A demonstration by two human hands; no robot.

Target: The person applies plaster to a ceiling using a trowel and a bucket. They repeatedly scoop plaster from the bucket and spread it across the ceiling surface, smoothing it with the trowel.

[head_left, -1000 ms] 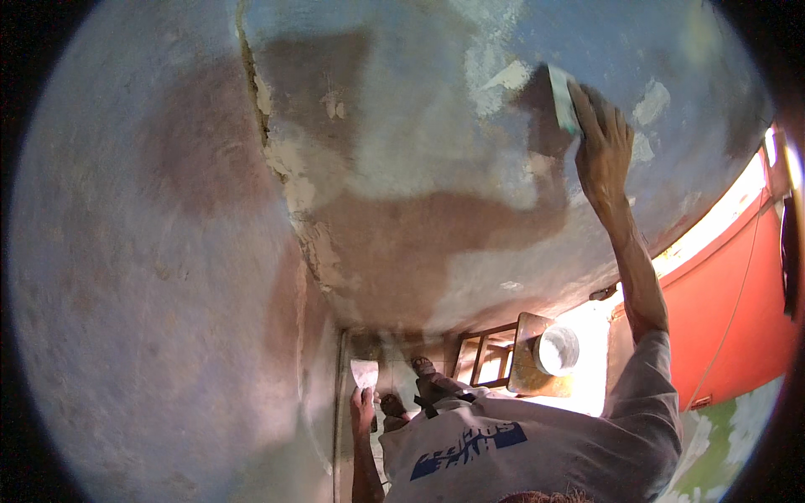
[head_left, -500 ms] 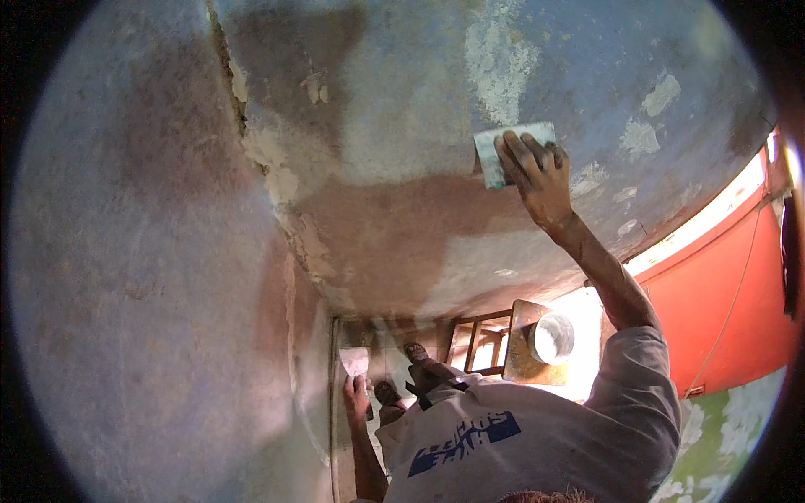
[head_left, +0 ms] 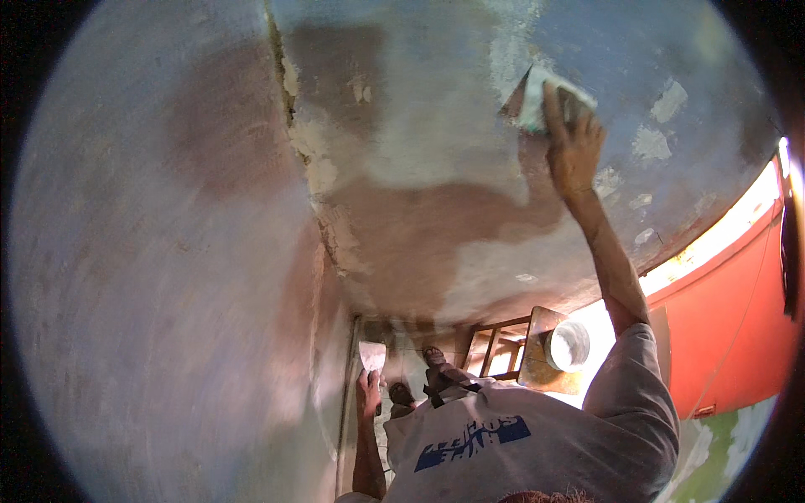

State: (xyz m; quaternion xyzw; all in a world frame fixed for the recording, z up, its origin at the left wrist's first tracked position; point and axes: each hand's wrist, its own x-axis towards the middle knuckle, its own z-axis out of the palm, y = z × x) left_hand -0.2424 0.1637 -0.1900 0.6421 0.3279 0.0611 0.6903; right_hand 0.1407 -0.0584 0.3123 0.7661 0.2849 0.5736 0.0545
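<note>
My right hand [head_left: 579, 159] is raised high against the wall, its fingers spread over the back of a pale rectangular filling blade [head_left: 535, 99]. The blade is tilted, with one edge close to or on the wall, over the lower part of a rough white filler patch [head_left: 513, 38]. Its dark shadow falls beside it. Low down, beside the left wall, my left hand [head_left: 367, 390] is closed round the handle of a putty knife [head_left: 371, 355], whose broad, whitish blade points up.
A cracked corner [head_left: 314, 172] joins the left wall [head_left: 226, 277] to the facing wall. Below right stands a wooden stool [head_left: 537, 352] bearing a white bucket [head_left: 568, 346]. A red panel [head_left: 721, 318] curves along the right. Smaller filler patches [head_left: 651, 142] dot the wall.
My right hand has moved up the wall with the filling blade, onto the white patch, and the blade has turned and tilted. My left hand keeps its hold low down. The view has shifted slightly.
</note>
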